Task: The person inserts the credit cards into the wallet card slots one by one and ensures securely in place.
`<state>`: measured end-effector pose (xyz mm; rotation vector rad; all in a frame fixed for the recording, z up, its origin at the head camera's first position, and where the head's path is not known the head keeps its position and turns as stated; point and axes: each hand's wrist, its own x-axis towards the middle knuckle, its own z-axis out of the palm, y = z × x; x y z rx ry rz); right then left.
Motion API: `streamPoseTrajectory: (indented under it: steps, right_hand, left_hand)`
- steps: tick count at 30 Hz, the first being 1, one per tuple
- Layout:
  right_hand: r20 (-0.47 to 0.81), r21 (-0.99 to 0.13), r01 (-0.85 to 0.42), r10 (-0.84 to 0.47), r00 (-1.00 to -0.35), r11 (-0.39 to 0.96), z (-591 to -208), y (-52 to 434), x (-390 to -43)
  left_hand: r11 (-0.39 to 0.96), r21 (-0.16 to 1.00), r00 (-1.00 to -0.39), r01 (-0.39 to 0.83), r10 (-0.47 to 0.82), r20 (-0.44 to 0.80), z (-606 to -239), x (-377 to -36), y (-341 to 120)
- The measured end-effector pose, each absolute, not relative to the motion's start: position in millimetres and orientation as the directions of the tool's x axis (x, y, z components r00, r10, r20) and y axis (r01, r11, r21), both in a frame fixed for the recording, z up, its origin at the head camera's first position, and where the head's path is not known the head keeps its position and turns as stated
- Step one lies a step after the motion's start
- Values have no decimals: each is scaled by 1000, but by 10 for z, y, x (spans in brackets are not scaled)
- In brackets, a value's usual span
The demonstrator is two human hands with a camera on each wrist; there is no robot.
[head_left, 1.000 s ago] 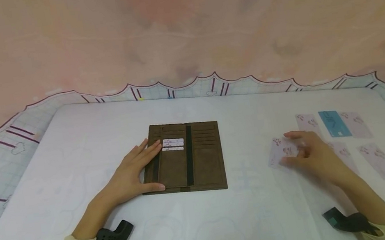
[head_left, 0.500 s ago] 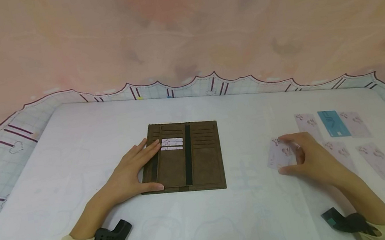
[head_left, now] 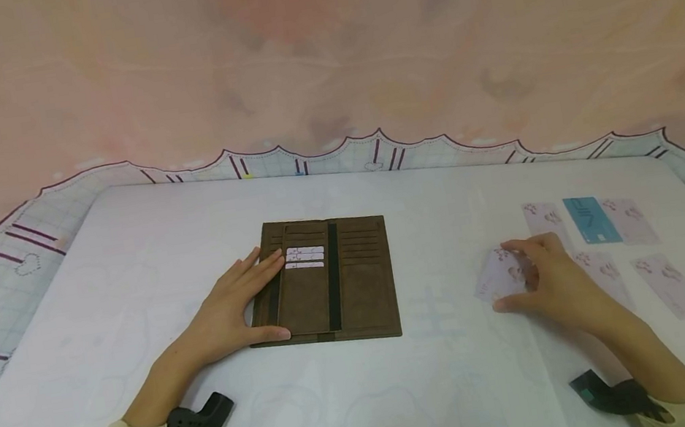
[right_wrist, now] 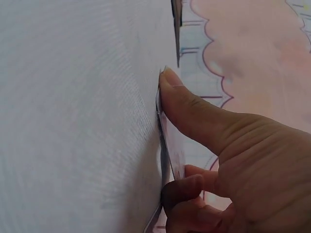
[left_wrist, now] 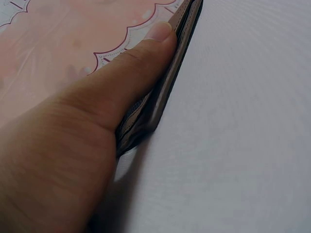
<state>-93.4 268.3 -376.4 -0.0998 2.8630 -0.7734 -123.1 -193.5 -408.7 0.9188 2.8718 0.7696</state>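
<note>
White table (head_left: pixel 126 275): right hand (head_left: pixel 552 282) has lifted card (head_left: pixel 499 273) edge.

An open wallet (head_left: pixel 325 282) lies mid-desk (head_left: pixel 370 401), toward the far edge, with the left hand (head_left: pixel 232 317) on its left side. Toward the right edge, the right hand (head_left: pixel 548 279) holds a card (head_left: pixel 498 275); other cards (head_left: pixel 612 239) lie behind and right of it.
</note>
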Motion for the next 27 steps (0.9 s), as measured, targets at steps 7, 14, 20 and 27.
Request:
streamPoseTrajectory:
  steps: [7,14,20,27]
  right_hand:
    - [-135,-491,-44,-126,-983,870,-3719,2656,-921]
    - [-109,-544,-66,-148,-983,837,-3709,2718,-945]
    - [-84,-607,-129,-224,-971,784,-3668,2788,-977]
    - [-102,-675,-113,-244,-964,729,-3607,2736,-1104]
  left_hand:
    - [703,467,-825,537,552,117,-4073,-1229,-1934]
    - [699,468,-824,541,553,127,-4086,-1220,-1940]
    - [705,463,-827,536,548,123,-4090,-1215,-1938]
    - [697,462,-820,549,555,138,-4085,-1225,-1932]
